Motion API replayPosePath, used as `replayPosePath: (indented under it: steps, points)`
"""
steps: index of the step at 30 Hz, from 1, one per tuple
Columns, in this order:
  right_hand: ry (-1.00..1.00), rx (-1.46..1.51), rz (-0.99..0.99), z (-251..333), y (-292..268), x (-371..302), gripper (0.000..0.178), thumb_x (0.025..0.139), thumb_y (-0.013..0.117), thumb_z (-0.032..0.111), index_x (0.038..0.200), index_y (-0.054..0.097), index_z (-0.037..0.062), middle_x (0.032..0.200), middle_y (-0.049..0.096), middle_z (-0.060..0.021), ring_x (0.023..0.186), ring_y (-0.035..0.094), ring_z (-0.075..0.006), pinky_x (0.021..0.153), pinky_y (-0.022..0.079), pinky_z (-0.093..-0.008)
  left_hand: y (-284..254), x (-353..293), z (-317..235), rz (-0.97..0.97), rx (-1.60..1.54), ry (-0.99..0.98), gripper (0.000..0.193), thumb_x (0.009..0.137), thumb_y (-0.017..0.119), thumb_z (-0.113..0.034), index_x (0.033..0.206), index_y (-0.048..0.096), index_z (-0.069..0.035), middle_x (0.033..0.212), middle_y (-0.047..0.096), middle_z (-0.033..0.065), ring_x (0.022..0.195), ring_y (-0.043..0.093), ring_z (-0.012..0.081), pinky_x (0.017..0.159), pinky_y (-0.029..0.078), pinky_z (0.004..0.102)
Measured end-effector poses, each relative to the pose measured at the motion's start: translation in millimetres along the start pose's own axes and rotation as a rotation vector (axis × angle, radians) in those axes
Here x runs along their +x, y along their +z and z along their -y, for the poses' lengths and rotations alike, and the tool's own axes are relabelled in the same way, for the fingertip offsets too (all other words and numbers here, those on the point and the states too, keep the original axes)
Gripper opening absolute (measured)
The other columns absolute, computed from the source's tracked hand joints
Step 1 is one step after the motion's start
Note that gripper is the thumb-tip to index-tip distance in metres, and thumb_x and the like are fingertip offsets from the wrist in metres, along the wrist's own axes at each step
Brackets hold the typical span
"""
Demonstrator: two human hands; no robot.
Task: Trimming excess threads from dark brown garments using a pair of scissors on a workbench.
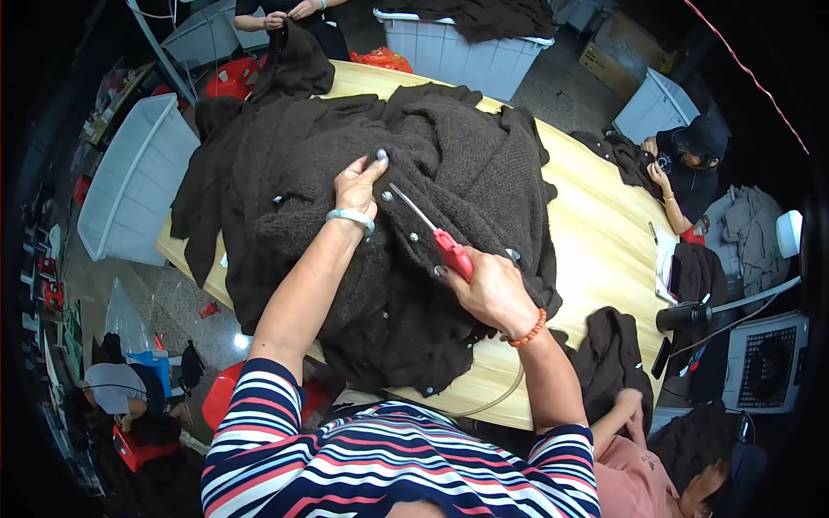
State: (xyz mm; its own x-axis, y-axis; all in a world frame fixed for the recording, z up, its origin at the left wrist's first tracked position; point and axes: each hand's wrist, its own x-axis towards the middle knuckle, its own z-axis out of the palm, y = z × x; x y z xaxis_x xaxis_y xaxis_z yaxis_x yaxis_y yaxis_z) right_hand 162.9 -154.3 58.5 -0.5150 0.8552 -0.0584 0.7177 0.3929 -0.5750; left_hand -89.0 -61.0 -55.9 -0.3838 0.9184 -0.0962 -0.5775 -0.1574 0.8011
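A dark brown knitted garment with shiny round buttons lies heaped on the table in front of me. My left hand pinches its edge beside a button, thumb and fingers pressed together. In my right hand is a pair of red-handled scissors, its narrow metal blades pointing up and left toward the button by my left hand. The blade tip is close to the cloth; whether it touches I cannot tell. Several more buttons run down the edge below the scissors.
The pale wooden table extends right, with a black lamp at its edge. Large white bins stand left and behind. Co-workers handle dark garments at the far side, the right and the lower right.
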Motion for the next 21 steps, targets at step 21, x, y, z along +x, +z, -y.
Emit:
replayPosePath:
  steps: [21]
  points:
    - [0.05, -0.082, 0.087, -32, -8, -63, 0.027, 0.088, 0.066, 0.031, 0.09, 0.063, 0.0046, 0.071, 0.064, -0.0223, 0.075, 0.065, -0.0428, 0.07, 0.052, -0.0493, -15, -71, 1, 0.242, 0.029, -0.326, 0.016, 0.101, 0.054, -0.022, 0.103, 0.063, -0.008, 0.101, 0.067, 0.0011, 0.09, 0.068, 0.0149, 0.075, 0.063, 0.0357]
